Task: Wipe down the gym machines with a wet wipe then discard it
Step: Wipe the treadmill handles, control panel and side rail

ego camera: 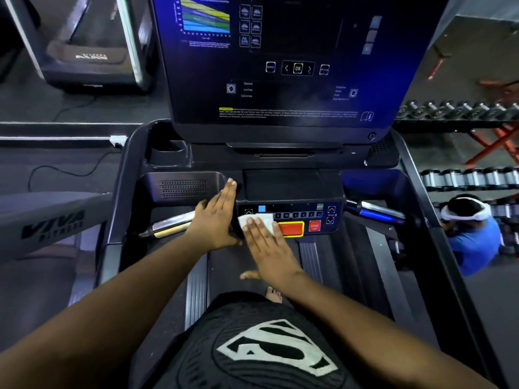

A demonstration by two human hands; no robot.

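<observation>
White wet wipe [257,221] lies flat against the left part of the treadmill's lower control panel [292,217], pressed there by the straight fingers of the right hand [266,248]. The left hand [217,217], also flat and released, grasping nothing, rests against the panel's left end, beside the speaker grille [182,188].

Risk 1: the wipe sits just beside the red-and-yellow button [290,228] and near the STOP key [314,226]. A firm stroke rightward would probably press one of them, or the row of number keys above. The person stands on the belt [247,265] with a bare foot [273,294] showing, so an accidental start could unbalance them.

Risk 2: the wipe is pinned only by flat pressure, not clasped. A fast stroke may fold it or let it slip off the panel edge onto the belt.

Risk 3: excess moisture could seep around the keys.

The large display [295,60] above is untouched by either hand.
</observation>
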